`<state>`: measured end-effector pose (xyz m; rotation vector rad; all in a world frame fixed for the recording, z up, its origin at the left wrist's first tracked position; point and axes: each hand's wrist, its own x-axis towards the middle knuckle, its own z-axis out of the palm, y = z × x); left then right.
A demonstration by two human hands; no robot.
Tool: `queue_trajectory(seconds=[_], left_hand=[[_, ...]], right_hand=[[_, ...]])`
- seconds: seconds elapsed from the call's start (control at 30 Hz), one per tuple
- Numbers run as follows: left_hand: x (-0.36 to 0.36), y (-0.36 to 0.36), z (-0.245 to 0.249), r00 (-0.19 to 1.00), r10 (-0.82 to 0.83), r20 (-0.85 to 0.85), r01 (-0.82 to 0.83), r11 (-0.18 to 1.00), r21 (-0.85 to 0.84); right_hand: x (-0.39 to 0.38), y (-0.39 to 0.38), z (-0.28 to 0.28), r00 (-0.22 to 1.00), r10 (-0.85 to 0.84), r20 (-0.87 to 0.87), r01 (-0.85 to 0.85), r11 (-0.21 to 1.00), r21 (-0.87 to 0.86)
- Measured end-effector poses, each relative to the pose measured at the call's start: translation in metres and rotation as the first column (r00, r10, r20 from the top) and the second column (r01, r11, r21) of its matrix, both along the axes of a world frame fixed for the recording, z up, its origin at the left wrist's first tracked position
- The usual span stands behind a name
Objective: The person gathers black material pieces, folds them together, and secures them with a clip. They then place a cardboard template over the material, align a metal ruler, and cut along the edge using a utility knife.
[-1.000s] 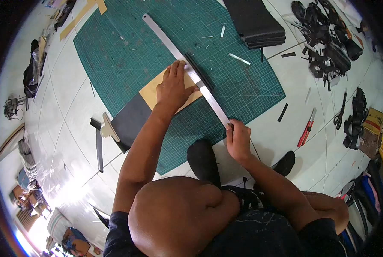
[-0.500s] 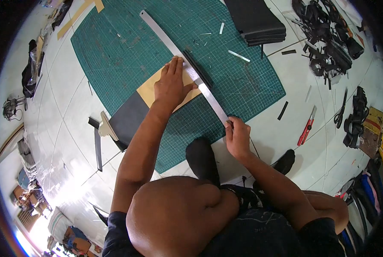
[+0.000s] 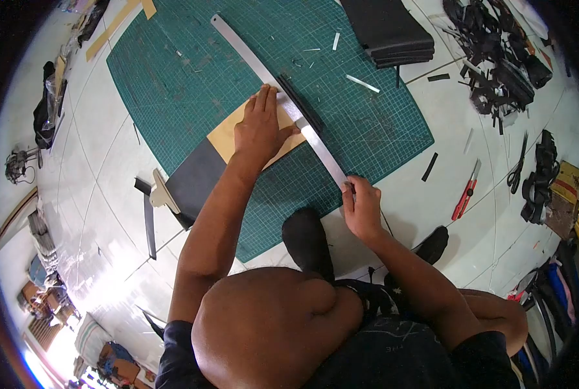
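Observation:
A long metal ruler (image 3: 322,150) lies slantwise over the green cutting mat (image 3: 173,84). My left hand (image 3: 261,128) presses flat on a tan board (image 3: 228,137), fingers stretched out with their tips at the ruler's edge. Between thumb and curled fingers, my right hand (image 3: 363,206) pinches the near end of the ruler. Black sheet material (image 3: 198,178) extends from under the tan board toward the lower left, where a metal clip (image 3: 163,190) grips its end. Along the ruler's far side, narrow black strips (image 3: 302,104) stick out.
A stack of black sheets (image 3: 393,32) rests on the mat's upper right. On the floor to the right are a red utility knife (image 3: 466,191), scissors (image 3: 516,168) and a heap of black scraps (image 3: 497,71). White slivers (image 3: 363,83) are scattered on the mat. My foot (image 3: 307,240) touches its near edge.
Almost nothing differs. The whole view has shifted very slightly; both hands, the ruler and the board keep their places.

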<state>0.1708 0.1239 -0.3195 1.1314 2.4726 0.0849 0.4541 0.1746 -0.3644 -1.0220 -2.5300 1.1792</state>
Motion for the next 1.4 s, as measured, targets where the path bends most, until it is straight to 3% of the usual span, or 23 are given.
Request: queue_trajectory(seconds=[0.13, 0.53, 1.4], left_hand=[[0.000, 0.001, 0.000, 1.000, -0.020, -0.022, 0.020, 1.000, -0.012], [0.000, -0.002, -0.007, 0.994, -0.049, -0.097, 0.050, 0.999, 0.014], [-0.002, 0.000, -0.002, 0.999, -0.033, -0.013, 0.033, 0.999, 0.011]], right_hand=[[0.001, 0.001, -0.002, 1.000, -0.006, 0.015, 0.007, 0.998, -0.064], [-0.001, 0.000, 0.006, 1.000, -0.011, 0.000, 0.011, 1.000, -0.019], [-0.002, 0.006, 0.012, 0.997, 0.016, 0.071, -0.013, 0.999, -0.043]])
